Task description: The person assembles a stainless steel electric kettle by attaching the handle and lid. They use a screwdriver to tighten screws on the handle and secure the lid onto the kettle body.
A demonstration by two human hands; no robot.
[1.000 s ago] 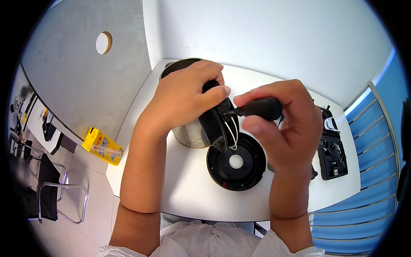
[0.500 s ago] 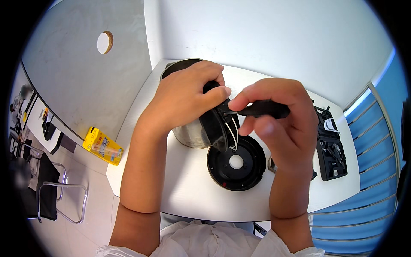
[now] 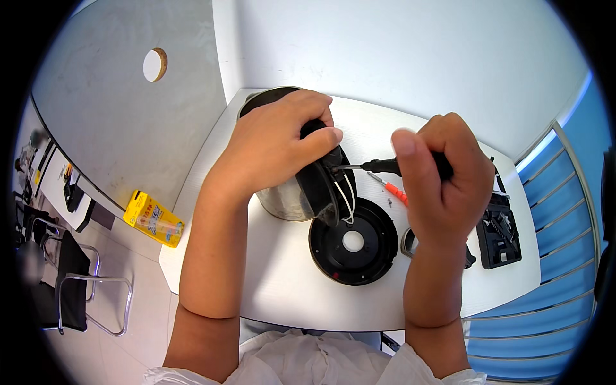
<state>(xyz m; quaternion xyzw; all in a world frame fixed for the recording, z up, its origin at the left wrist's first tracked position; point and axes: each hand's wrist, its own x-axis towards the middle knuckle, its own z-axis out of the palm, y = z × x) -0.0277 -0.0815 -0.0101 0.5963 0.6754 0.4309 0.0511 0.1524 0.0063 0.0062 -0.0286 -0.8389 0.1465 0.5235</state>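
Head view. The left hand (image 3: 273, 144) grips a steel kettle (image 3: 282, 196) laid on its side on the white bench (image 3: 256, 289), fingers wrapped over the black underside (image 3: 321, 186) that faces the right hand. The right hand (image 3: 443, 176) is clenched round the black handle of a screwdriver (image 3: 391, 167), whose thin shaft runs level toward the left hand and meets the upper edge of that underside; whether the tip sits in a screw head cannot be told, since the spot is too small to resolve.

Step in hand, as judged: working a fastener on the kettle's underside. The next move would seem to call for the shaft kept in line with the screw and the body held against rolling, because the round wall rests on the bench with only the left hand steadying it.

Appearance of the kettle: polished metal wall, dark open mouth beyond the left hand, black plastic underside with white wires (image 3: 346, 202) looping out of it.

Below and between the hands lies a round black base (image 3: 353, 240) with a pale centre. A red-handled tool (image 3: 393, 190) lies just under the screwdriver. Right of the right hand sits a black bit case (image 3: 499, 234); a small metal ring (image 3: 408, 242) lies beside the wrist.
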